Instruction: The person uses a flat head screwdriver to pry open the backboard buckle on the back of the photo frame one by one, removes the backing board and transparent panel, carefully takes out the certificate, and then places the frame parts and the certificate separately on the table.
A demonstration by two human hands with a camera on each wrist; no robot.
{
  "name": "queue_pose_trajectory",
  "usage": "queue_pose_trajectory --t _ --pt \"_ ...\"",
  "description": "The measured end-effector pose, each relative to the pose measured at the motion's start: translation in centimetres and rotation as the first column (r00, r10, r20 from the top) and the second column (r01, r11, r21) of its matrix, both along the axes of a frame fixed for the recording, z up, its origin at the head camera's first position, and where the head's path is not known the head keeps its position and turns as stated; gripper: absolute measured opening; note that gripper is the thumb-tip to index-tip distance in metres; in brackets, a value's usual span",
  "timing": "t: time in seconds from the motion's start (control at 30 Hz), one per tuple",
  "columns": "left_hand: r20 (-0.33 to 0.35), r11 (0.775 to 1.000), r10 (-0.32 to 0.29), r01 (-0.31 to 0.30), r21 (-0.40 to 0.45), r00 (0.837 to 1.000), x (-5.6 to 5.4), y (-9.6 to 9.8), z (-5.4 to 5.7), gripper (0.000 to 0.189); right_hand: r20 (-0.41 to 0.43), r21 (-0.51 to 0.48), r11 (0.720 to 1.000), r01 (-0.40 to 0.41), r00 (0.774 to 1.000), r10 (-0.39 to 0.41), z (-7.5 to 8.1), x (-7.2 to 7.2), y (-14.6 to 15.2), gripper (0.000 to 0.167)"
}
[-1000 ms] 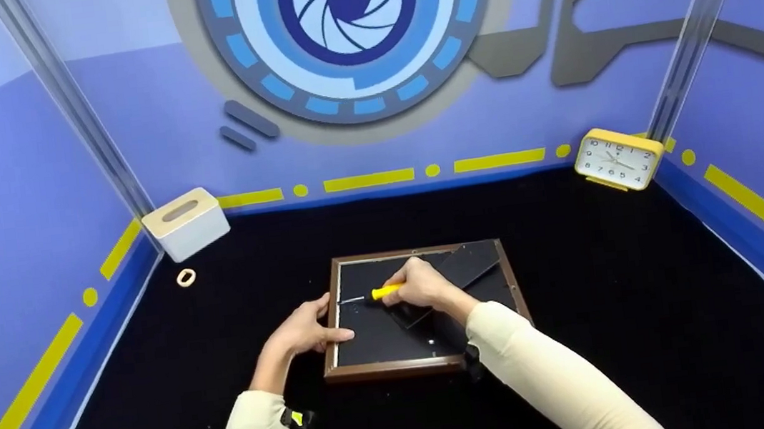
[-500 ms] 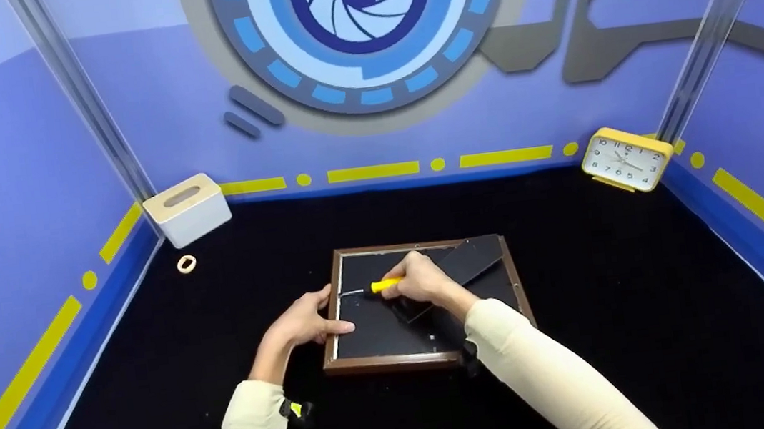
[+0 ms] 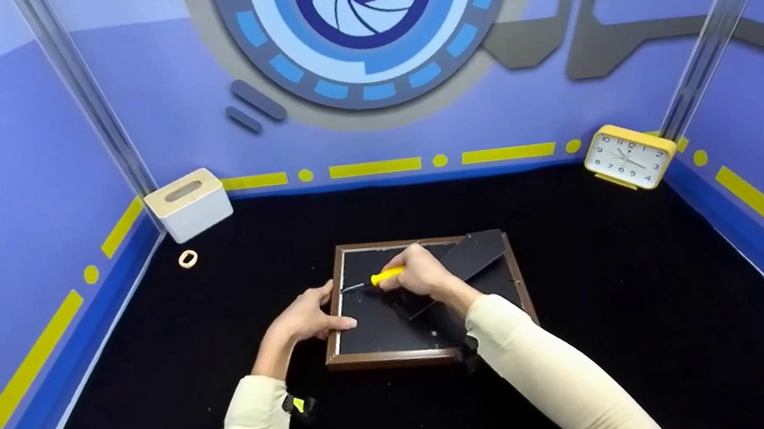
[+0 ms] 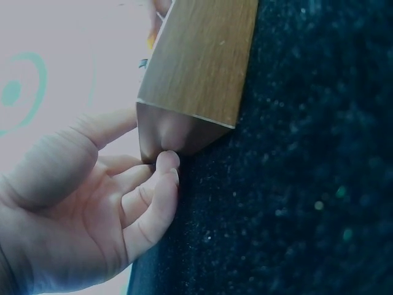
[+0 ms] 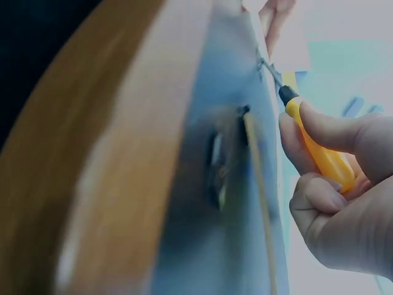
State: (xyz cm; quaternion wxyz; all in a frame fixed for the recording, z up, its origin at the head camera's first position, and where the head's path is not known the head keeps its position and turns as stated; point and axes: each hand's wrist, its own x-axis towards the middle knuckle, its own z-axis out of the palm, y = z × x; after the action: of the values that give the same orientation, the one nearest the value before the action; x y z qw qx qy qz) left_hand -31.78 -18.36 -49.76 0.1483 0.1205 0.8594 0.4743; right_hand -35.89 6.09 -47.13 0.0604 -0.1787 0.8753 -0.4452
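Note:
A brown wooden picture frame (image 3: 398, 359) lies face down, its black backing board (image 3: 381, 333) uppermost and a black stand leg (image 3: 476, 254) slanting across it. My right hand (image 3: 423, 272) grips a yellow-handled screwdriver (image 5: 325, 157) over the board. The screwdriver's metal tip reaches the inner left edge of the frame, where small metal bits show in the right wrist view. At the left side, my left hand (image 3: 306, 317) holds the frame, thumb on top of the backing and fingers against the outer side. In the left wrist view those fingers (image 4: 163, 200) curl by the frame's wooden side.
A white tissue box (image 3: 191, 209) with a wooden lid stands at the back left, a small beige ring-shaped piece (image 3: 188, 259) in front of it. A yellow alarm clock (image 3: 631, 156) stands at the back right. Blue printed walls enclose the black tabletop (image 3: 620, 288).
The screwdriver's handle has tilted up slightly, its tip staying at the frame's left edge. Both hands keep their places on the frame. The head view has shifted a little.

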Motion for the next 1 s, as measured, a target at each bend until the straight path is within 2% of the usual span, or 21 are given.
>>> queue_pose_trajectory --t 0.3,0.47,0.8,1.0 --pt "0.012 0.999 0.042 -0.042 0.005 0.999 -0.1 0.1 0.2 0.101 0.041 -0.066 0.996 0.065 0.997 -0.062 1.6 -0.4 -1.0 0.018" --pt "0.018 0.999 0.041 -0.041 -0.017 0.999 0.0 0.0 0.2 0.102 0.049 -0.055 0.996 0.076 0.996 -0.073 2.1 -0.5 -1.8 0.020" --pt "0.007 0.999 0.045 -0.045 -0.009 0.999 0.1 -0.4 0.3 0.101 -0.019 0.101 0.994 0.035 0.999 -0.033 4.6 -0.5 -4.3 0.018" --pt "0.010 0.999 0.034 -0.034 -0.013 0.999 0.0 -0.1 0.0 0.100 -0.075 0.207 0.978 0.009 0.997 0.007 5.5 -0.4 -5.1 0.009"
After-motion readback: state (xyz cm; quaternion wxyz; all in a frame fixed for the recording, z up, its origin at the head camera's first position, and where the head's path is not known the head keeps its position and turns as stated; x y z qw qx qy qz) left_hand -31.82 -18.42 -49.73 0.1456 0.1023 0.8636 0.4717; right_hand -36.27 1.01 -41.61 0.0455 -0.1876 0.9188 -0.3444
